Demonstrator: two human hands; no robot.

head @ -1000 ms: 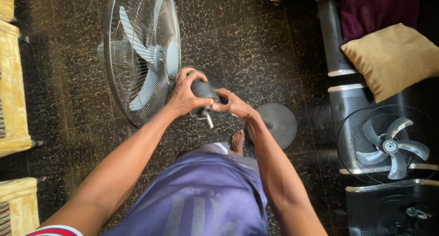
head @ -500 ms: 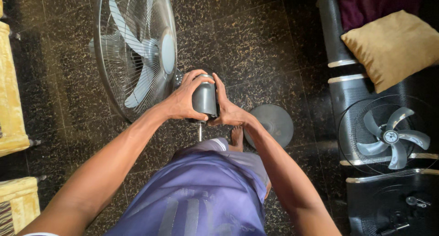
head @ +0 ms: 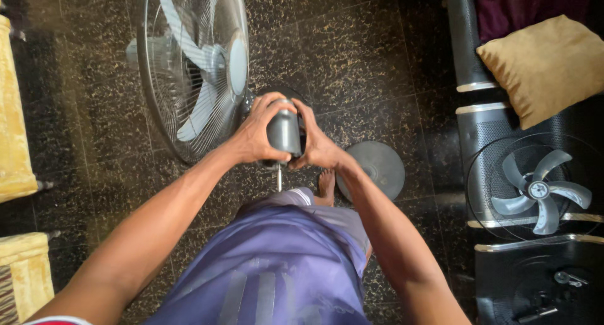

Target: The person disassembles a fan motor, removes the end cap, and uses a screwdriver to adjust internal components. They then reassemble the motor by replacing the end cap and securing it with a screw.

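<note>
A pedestal fan head with a round wire cage (head: 192,67) and pale blades stands in front of me, facing left. Its grey motor housing (head: 284,131) sits between my hands. My left hand (head: 255,131) wraps the housing from the left. From the right, my right hand (head: 316,142) cups it with its fingers curled over the top. A thin metal pole (head: 279,178) runs down from the housing toward my foot. The fan's round grey base (head: 371,169) lies on the dark speckled floor to the right of my foot.
A second fan (head: 535,190) in a wire cage lies against a dark sofa at the right, with a tan cushion (head: 544,67) above it. Yellow upholstered seats (head: 16,117) line the left edge. My bare foot (head: 326,185) rests by the base.
The fan head has shifted right and nearer in view. Both hands stay on the motor housing; my right hand has closed more over its top.
</note>
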